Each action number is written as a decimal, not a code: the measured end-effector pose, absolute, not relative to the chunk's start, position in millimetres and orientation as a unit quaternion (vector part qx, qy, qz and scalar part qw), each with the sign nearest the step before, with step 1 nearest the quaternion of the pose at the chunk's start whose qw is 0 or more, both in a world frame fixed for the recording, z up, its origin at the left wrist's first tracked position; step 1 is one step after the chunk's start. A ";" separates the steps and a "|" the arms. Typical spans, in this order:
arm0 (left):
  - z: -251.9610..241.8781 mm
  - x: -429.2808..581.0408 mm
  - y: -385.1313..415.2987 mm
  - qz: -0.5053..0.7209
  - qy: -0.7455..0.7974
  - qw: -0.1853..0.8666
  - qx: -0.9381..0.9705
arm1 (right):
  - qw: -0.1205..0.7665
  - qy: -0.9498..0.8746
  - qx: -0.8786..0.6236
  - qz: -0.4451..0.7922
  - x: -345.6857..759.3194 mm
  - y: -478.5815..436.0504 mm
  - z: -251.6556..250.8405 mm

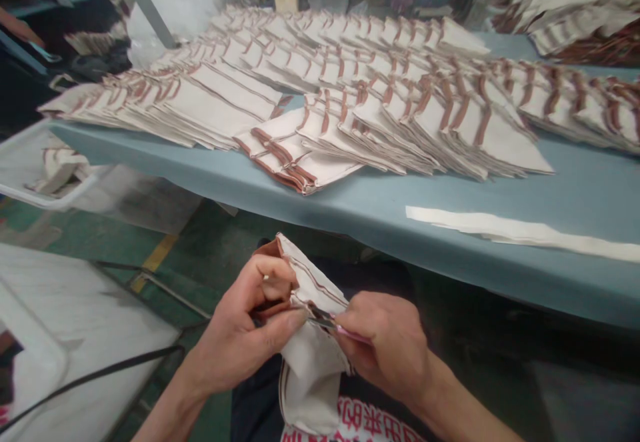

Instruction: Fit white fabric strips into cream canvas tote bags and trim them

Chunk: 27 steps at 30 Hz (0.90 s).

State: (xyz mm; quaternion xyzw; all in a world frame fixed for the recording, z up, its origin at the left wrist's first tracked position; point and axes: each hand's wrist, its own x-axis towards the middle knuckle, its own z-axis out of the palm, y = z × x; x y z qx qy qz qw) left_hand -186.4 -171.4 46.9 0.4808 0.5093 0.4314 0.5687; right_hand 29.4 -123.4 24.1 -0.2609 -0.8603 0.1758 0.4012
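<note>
My left hand (255, 322) is closed on the edge of a cream fabric piece (315, 362) with brown trim, thumb and fingers pinching its seam. The cloth hangs down over my lap, and one part sticks up above the hand. In my right hand (385, 342) is a pair of small scissors (327, 322) with pink handles, partly hidden by the fingers. Their metal blades point left and lie against the seam, close to my left thumb. Whether the blades are apart I cannot tell.
A blue table (380, 212) bears rows of overlapping cream-and-brown fabric pieces (430, 115). White strips (520, 232) lie near its front edge. At left stand a white bin (105, 179) with cloth inside and a larger white container (75, 315). Another person's arm (20, 29) shows far left.
</note>
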 end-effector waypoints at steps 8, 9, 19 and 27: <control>49.5 -204.6 -157.0 0.303 0.484 0.603 0.557 | 0.431 -0.829 -0.252 0.253 23.5 -125.6 22.2; 49.0 -204.9 -155.8 0.305 0.483 0.609 0.550 | 0.433 -0.820 -0.261 0.269 23.2 -126.6 21.6; 40.1 -195.8 -157.9 0.365 0.485 0.579 0.545 | 0.405 -0.772 -0.331 0.360 23.8 -139.0 24.4; 41.1 -194.4 -158.3 0.348 0.474 0.596 0.547 | 0.363 -0.719 -0.363 0.469 30.7 -149.5 26.3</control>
